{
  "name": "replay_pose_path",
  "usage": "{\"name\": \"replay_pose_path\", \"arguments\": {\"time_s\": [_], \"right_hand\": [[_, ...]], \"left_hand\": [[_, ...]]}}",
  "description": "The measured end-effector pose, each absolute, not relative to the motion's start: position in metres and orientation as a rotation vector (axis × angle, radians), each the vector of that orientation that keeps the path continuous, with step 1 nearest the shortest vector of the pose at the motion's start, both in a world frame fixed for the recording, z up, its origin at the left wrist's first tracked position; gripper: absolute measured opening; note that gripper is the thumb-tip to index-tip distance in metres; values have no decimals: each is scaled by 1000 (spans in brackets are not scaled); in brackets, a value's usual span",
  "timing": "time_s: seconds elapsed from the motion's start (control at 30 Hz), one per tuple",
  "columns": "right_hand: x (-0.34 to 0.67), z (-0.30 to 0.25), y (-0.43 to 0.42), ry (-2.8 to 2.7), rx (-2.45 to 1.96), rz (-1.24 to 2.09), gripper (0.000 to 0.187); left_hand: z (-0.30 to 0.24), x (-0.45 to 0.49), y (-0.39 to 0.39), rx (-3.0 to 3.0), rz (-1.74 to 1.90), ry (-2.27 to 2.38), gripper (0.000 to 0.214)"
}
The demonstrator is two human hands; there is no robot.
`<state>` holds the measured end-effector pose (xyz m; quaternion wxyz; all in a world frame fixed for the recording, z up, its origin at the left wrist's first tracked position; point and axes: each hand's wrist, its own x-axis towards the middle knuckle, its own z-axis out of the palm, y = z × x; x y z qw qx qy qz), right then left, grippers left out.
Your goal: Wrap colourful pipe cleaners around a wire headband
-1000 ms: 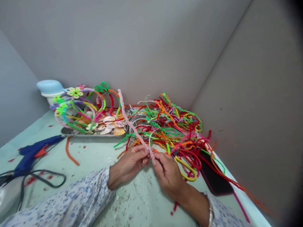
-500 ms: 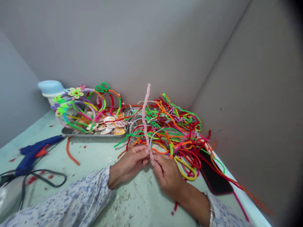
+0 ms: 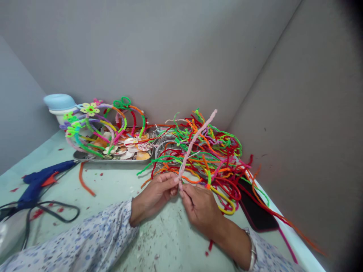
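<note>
My left hand (image 3: 154, 194) and my right hand (image 3: 198, 206) meet fingertip to fingertip over the pale green table (image 3: 113, 189). Both pinch the lower end of a pale pink pipe cleaner (image 3: 195, 141), which is wound along a thin white wire band and leans up to the right. Its free tip points toward the back right, above a big tangled heap of coloured pipe cleaners (image 3: 215, 158).
A metal tray (image 3: 113, 158) at the back left holds shells and several pipe-cleaner headbands (image 3: 99, 124). A blue glue gun (image 3: 38, 181) with a black cord lies at the left. A light blue lidded pot (image 3: 59, 105) stands in the corner. A dark phone (image 3: 256, 213) lies at the right. Grey walls enclose the table.
The pink pipe cleaner has swung from leaning left, through upright, to leaning right, as my fingers turned its lower end. Both hands stayed in place.
</note>
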<state>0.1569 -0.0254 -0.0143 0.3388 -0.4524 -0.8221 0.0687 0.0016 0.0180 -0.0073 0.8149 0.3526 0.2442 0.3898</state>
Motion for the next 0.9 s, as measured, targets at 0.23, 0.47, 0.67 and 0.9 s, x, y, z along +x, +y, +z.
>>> {"name": "replay_pose_path", "arguments": {"time_s": [0.23,0.47,0.67,0.9], "right_hand": [[158,-15,-26,-2167,-1190,92,14],[157,-14,-26,-2194,-1185,-28,16],[156,-13,-27,-2197,-1195,-98,17],[155,-14,-27,-2231,-1228,-169,14]], "left_hand": [[-6,2,16,797,860,569,10],[-5,2,16,821,874,603,10],[1,5,13,816,889,646,8],[-5,9,14,931,944,802,6]]}}
